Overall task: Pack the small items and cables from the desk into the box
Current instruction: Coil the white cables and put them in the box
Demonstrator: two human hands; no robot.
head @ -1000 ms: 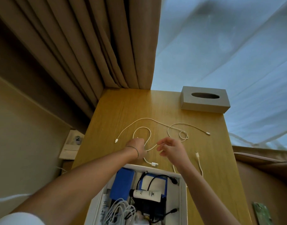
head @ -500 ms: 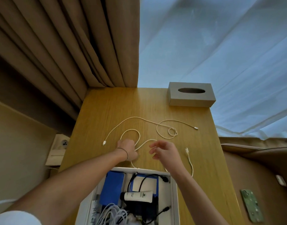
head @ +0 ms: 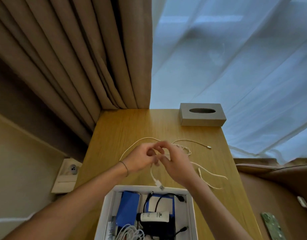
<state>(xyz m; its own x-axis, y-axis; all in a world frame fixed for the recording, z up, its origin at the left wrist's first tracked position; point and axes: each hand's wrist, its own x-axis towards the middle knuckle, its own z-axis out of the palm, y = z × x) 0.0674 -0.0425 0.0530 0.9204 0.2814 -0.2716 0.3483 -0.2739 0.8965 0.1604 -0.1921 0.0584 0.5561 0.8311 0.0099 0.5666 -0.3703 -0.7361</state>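
Both hands meet above the middle of the wooden desk (head: 118,135). My left hand (head: 140,158) and my right hand (head: 175,163) pinch the same white cable (head: 153,175), whose plug end dangles just above the far rim of the white box (head: 190,213). A second white cable (head: 196,142) loops behind my hands, its plug lying to the right. Another white cable (head: 211,174) lies right of my right wrist. The box holds a blue case (head: 128,208), a white tube (head: 155,216), black cables and a coiled white cable (head: 130,233).
A grey tissue box (head: 202,115) stands at the desk's far right corner. Beige curtains (head: 71,58) hang behind at the left, a sheer curtain at the right. A wall socket (head: 72,170) sits left of the desk. A patterned phone-like object (head: 272,226) lies lower right.
Both hands rose off the desk and came together, lifting one white cable so its plug end now hangs free. The camera tilted upward.
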